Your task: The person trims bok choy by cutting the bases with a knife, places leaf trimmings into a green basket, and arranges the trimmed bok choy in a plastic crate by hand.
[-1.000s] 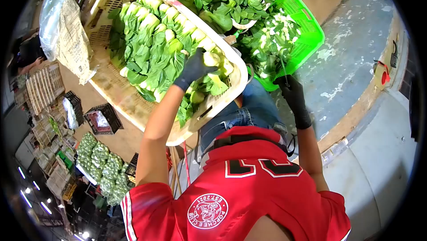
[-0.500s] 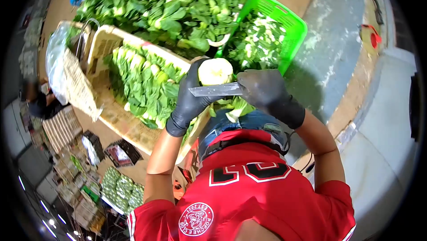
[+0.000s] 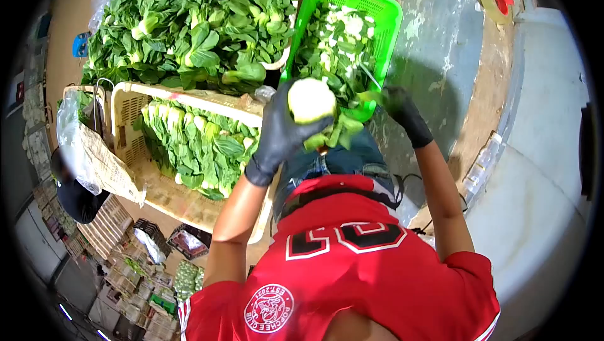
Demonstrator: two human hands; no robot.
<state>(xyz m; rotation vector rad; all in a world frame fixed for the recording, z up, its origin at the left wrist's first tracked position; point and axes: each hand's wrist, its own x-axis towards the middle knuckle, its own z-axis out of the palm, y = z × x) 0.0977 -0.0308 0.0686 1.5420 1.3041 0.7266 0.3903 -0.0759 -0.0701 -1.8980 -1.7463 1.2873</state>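
Observation:
My left hand (image 3: 286, 124), in a black glove, is wrapped round a head of bok choy, its pale cut base (image 3: 312, 100) facing up and its green leaves (image 3: 340, 132) hanging below. To the right, my black-gloved right hand (image 3: 406, 114) is closed on a knife; the thin blade (image 3: 370, 75) points up and left over the green basket (image 3: 395, 23). A blurred green leaf (image 3: 368, 97) shows beside the right fingers. Trimmed leaves and pale pieces (image 3: 340, 45) fill the basket. The knife's handle is hidden in my hand.
A cream crate (image 3: 189, 94) at the left holds rows of bok choy (image 3: 201, 143). Behind it lies a large heap of bok choy (image 3: 195, 33). A tape dispenser (image 3: 497, 1) and a plastic bottle (image 3: 483, 162) are on the right. Another person (image 3: 78, 196) is at the far left.
The knife has left the bok choy's base and moved right with my right hand, over the green basket. My left hand still holds the bok choy. The view has shifted.

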